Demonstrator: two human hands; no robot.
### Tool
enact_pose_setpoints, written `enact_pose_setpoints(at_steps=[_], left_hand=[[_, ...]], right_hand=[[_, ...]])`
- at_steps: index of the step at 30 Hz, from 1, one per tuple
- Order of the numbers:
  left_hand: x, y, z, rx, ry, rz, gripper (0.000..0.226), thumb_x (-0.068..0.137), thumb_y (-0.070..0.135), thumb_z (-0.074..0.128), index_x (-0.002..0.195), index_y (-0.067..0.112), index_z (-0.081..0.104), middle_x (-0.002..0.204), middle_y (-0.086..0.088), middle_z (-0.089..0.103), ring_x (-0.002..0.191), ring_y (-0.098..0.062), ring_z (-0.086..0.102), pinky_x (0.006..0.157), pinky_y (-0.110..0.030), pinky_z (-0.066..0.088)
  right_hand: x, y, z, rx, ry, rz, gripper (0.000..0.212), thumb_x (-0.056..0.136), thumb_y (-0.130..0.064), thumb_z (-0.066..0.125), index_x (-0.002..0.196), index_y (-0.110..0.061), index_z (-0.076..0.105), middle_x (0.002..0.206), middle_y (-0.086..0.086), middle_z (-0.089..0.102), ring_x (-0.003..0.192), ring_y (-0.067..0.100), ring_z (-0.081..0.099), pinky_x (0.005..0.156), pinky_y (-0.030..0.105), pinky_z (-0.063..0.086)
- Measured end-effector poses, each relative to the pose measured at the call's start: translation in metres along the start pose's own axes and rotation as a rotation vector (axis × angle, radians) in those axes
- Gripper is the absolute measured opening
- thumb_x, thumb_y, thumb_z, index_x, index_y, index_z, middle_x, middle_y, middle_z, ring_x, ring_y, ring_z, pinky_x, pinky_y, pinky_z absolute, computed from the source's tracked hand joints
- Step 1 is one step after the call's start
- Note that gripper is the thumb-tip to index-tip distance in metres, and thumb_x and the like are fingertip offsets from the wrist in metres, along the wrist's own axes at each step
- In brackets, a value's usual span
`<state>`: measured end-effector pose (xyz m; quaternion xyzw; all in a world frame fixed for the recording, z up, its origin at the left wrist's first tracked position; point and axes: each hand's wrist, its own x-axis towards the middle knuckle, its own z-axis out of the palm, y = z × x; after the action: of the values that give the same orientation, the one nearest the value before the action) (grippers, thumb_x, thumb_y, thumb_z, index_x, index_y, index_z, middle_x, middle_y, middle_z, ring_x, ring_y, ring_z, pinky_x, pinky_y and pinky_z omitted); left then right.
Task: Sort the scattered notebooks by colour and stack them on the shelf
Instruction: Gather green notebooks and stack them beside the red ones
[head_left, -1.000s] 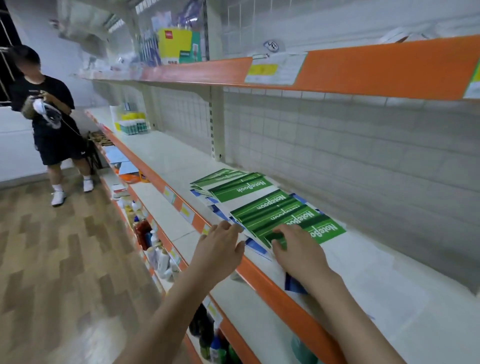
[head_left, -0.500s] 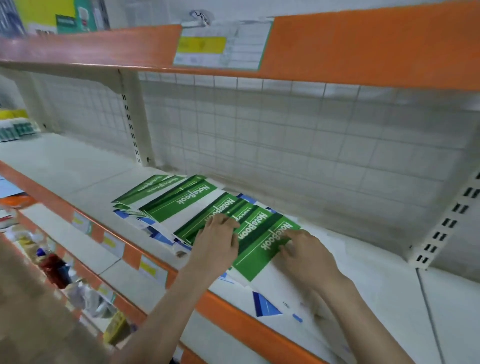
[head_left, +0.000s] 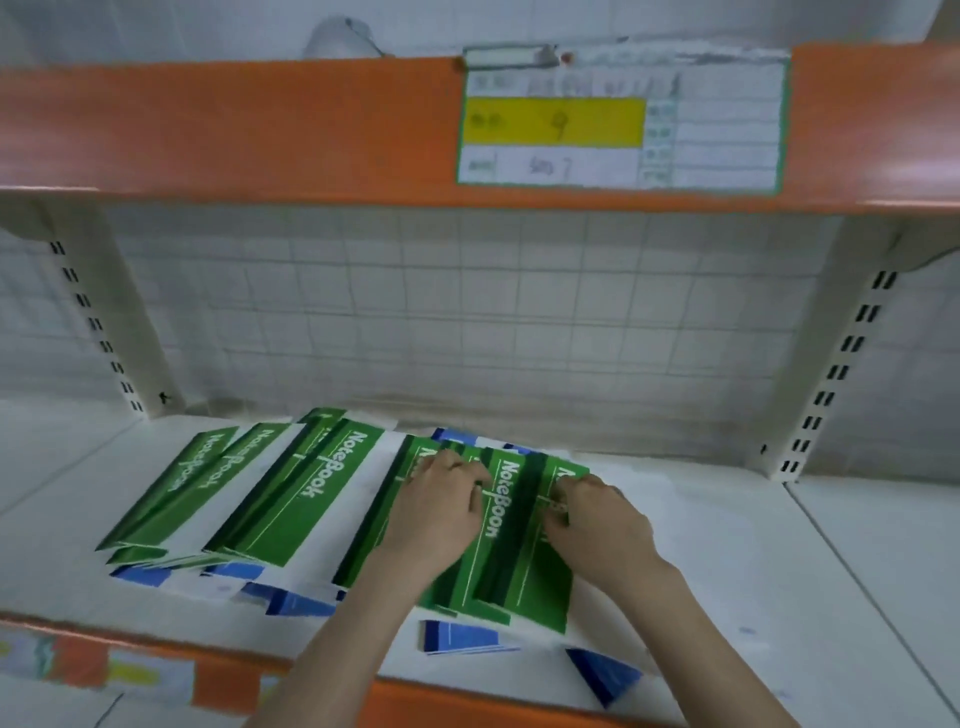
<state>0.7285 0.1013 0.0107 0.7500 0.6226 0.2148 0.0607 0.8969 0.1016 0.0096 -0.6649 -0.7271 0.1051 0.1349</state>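
Several green notebooks (head_left: 322, 493) marked "NoteBook" lie fanned out and overlapping on the white shelf (head_left: 779, 571). Blue notebooks (head_left: 457, 636) peek out from under them along the front, one corner (head_left: 605, 675) near the shelf edge. My left hand (head_left: 441, 519) rests palm down on the green notebooks right of centre, fingertips bent. My right hand (head_left: 597, 525) pinches the edge of the rightmost green notebook (head_left: 511, 545), which lies between my two hands.
An orange-fronted upper shelf (head_left: 208, 130) hangs close overhead and carries a yellow and white price label (head_left: 618, 124). A wire grid back panel (head_left: 467, 312) and slotted uprights (head_left: 831, 364) close off the rear. Bare white shelf lies right of the notebooks.
The view swung from the aisle to face the shelf squarely. Both hands moved from the front edge up onto the green notebooks, and the right fingers curled onto a cover's edge.
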Motion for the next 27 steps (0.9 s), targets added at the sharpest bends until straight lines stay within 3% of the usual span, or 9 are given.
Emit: enact_pose_setpoints(at_steps=[5,13,20,27], left_hand=[[0.006,-0.006,0.008,0.042,-0.062,0.118,0.034,0.096,0.017,0.047,0.127,0.028,0.056,0.125,0.002,0.051,0.118,-0.013,0.043,0.106,-0.032,0.039],[0.012,-0.009,0.019,-0.03,-0.037,0.191,0.031,0.095,0.017,0.045,0.121,0.025,0.06,0.117,0.002,0.054,0.11,-0.014,0.047,0.095,-0.03,0.043],[0.01,-0.016,0.035,-0.171,0.047,0.164,0.031,0.094,0.014,0.047,0.119,0.024,0.063,0.112,0.007,0.055,0.107,-0.01,0.046,0.097,-0.031,0.04],[0.016,-0.02,0.037,-0.327,0.033,0.134,0.026,0.09,0.012,0.055,0.108,0.025,0.069,0.099,0.014,0.052,0.101,-0.01,0.049,0.095,-0.037,0.043]], right_hand=[[-0.006,-0.031,0.008,-0.071,-0.001,0.13,0.043,0.087,-0.059,0.049,0.096,-0.017,0.056,0.096,0.001,0.063,0.089,0.021,0.06,0.076,0.031,0.051],[-0.006,-0.047,0.016,-0.049,0.068,0.243,0.041,0.083,-0.047,0.053,0.103,-0.012,0.055,0.1,0.004,0.062,0.093,0.026,0.06,0.082,0.038,0.052],[-0.003,-0.045,0.012,-0.074,0.037,0.192,0.032,0.085,-0.048,0.05,0.086,-0.015,0.051,0.084,0.001,0.059,0.077,0.021,0.059,0.068,0.029,0.052],[-0.006,-0.031,0.005,-0.046,0.025,0.187,0.035,0.082,-0.054,0.055,0.088,-0.02,0.05,0.083,-0.003,0.058,0.076,0.019,0.056,0.065,0.026,0.045]])
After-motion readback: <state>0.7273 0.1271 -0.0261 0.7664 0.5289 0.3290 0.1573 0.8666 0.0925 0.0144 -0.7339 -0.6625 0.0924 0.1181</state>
